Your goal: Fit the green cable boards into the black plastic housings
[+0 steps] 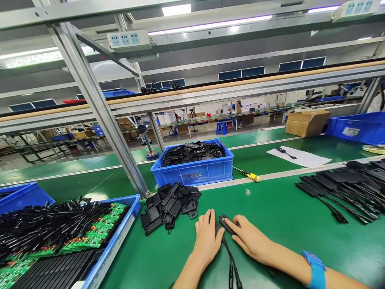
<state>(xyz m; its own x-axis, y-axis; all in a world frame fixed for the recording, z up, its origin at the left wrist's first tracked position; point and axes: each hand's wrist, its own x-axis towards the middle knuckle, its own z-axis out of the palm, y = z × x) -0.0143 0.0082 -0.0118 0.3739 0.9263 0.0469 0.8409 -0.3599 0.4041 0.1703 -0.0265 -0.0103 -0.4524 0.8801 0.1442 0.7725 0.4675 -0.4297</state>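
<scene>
Closest to the camera, a paired black cable (231, 261) ran along the green worktop (144, 261) toward a black cabled piece (218, 228) under the left hand (207, 235). That hand lay palm down, its fingers extended and its thumb spread away from them, with the piece partly showing in the gap; whether it pinched the piece, I could not tell. Just beside it, the right hand (249, 237) had its index finger stretched over a black casing (226, 224), its thumb at the near side and the other fingers bent; how firmly it gripped was hidden. A blue wristband (315, 267) circled the right wrist.

At the left, a blue tray (136, 202) held green circuit boards (98, 226), tangled black cables (54, 226) and a row of flat black parts (60, 269). Beyond the left hand lay a loose heap of black casings (171, 204), and well off to the right, a spread of cabled black units (345, 180).

Farther back, a blue bin (195, 171) stood full of black parts (194, 152), with a yellow-handled screwdriver (251, 176) near its right side. Past that, a white sheet (313, 159) carried one black cabled device (282, 150). Behind the sheet stood a cardboard box (306, 122), beside another blue bin (357, 126). In the distant room was a blue stool (221, 127).
</scene>
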